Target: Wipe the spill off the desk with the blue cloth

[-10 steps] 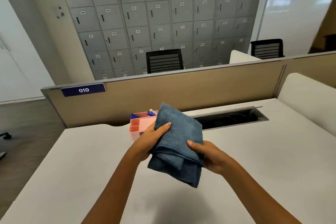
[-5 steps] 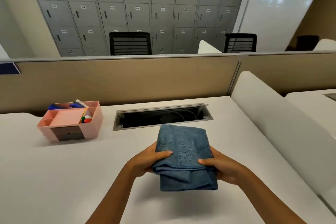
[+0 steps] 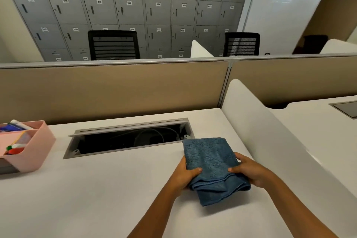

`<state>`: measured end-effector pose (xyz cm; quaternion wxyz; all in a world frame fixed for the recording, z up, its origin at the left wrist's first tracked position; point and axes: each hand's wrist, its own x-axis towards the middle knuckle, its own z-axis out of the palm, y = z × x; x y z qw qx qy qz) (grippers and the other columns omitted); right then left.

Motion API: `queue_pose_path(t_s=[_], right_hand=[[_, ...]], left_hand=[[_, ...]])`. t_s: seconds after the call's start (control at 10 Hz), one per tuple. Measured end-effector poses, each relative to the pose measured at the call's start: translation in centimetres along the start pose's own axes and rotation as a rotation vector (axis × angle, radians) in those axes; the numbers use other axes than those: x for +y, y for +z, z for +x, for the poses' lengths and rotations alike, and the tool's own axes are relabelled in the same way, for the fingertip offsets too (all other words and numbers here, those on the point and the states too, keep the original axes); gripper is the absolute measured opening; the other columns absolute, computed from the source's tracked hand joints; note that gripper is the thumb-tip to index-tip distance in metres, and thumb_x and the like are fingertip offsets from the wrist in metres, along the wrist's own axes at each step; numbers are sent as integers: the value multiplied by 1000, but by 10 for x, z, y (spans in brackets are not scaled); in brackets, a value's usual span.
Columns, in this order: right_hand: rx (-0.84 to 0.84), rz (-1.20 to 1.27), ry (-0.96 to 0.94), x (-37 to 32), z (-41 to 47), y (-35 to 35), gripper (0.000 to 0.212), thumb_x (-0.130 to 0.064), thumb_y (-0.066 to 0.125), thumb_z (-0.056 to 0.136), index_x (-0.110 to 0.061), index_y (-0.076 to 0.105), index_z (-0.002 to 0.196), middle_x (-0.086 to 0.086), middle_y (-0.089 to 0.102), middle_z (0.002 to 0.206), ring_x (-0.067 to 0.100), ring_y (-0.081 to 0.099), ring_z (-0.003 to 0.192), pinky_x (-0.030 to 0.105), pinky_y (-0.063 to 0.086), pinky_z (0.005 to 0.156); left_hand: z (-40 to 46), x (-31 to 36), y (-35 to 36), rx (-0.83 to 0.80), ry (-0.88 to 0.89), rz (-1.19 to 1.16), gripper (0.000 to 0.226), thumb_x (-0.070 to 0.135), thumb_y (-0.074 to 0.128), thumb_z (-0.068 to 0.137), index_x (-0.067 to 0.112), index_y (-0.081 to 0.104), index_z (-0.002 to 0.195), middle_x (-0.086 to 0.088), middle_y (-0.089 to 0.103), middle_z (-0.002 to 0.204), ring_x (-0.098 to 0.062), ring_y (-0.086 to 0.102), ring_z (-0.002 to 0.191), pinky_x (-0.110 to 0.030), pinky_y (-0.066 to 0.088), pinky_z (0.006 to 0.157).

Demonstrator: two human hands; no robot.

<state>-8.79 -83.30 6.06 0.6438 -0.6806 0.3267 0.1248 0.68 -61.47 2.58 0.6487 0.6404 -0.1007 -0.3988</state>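
A folded blue cloth [image 3: 210,162] is held just above the white desk [image 3: 96,189], near its right side. My left hand [image 3: 185,175] grips the cloth's left edge with the thumb on top. My right hand [image 3: 249,173] grips its right edge the same way. The cloth's lower fold hangs below my hands. No spill shows on the desk surface in this view.
An open cable tray [image 3: 127,139] is sunk into the desk just behind the cloth. A pink organiser [image 3: 32,150] with pens stands at the left. A white divider [image 3: 270,131] borders the desk on the right, a beige partition [image 3: 116,89] at the back.
The view has swung right, so the pink organiser slid to the left edge. Both hands carried the cloth right and lower, toward the desk's right side, still gripping it.
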Motion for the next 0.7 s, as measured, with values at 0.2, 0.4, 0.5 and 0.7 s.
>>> queue_pose_path(t_s=[0.2, 0.4, 0.5, 0.7], right_hand=[[139, -66, -72, 5, 20, -19, 48, 8, 58, 83, -19, 53, 122, 5, 65, 101, 22, 64, 91, 27, 53, 67], [368, -426, -97, 21, 25, -18, 44, -22, 71, 80, -12, 53, 119, 7, 63, 106, 22, 60, 90, 29, 47, 69], [516, -669, -90, 27, 19, -9, 53, -37, 70, 80, -9, 51, 120, 12, 59, 115, 28, 60, 96, 31, 46, 71], [844, -1068, -172, 40, 1, 25, 35, -20, 61, 86, -10, 52, 119, 16, 51, 118, 38, 49, 104, 43, 47, 73]], left_hand=[[36, -6, 26, 139, 59, 203, 76, 21, 70, 76, 30, 28, 139, 5, 55, 125, -16, 56, 107, -32, 49, 91], [24, -9, 38, 230, 137, 595, 104, 41, 74, 71, 34, 1, 145, 0, 29, 126, -23, 49, 112, -29, 44, 89], [11, -15, 32, 98, 124, 1054, 92, 58, 64, 73, 34, 13, 145, -7, 18, 138, -28, 42, 120, -36, 44, 97], [-26, -30, 10, 69, 265, 1499, 95, 83, -1, 62, 39, 19, 144, -12, 23, 146, -31, 37, 119, -42, 44, 91]])
